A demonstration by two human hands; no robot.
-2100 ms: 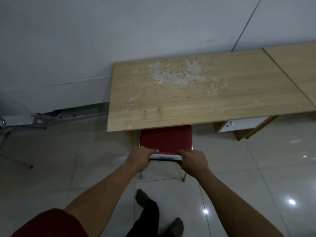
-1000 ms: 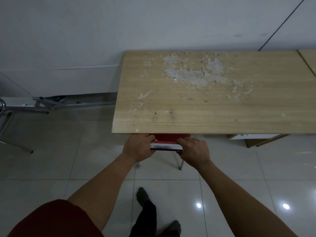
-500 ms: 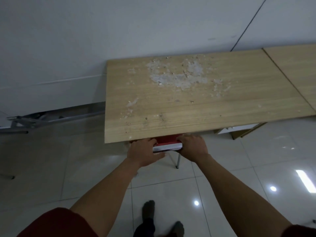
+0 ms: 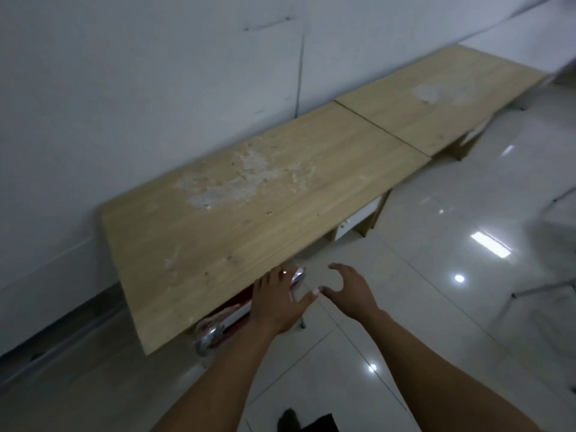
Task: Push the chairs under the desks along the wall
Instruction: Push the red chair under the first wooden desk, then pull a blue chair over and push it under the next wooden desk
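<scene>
Half a second before, both hands had been clenched on the top rail of the red chair (image 4: 232, 313), driving it in under the near desk (image 4: 249, 210); at this moment that grip was gone. My right hand (image 4: 349, 291) had come clear of the chair altogether and hung open over the bare floor (image 4: 436, 307), fingers spread and curled around nothing. My left hand (image 4: 276, 302) was also opened out, fingers splayed, lying over the chair's chrome frame just at the desk's front edge; whether the palm was touching the metal or hovering just above it, I could not tell through the blur. The chair itself sat almost wholly beneath the desktop, directly ahead of and under the left hand, with only a sliver of red back and the shiny tube ends showing. I judged this chair to be done. The view had also swung to the right, so that beyond the right hand the second desk (image 4: 436, 113) further along the wall came into sight. I took that to mean the work was moving on to the next place in the row, though no chair was visible there from here.
</scene>
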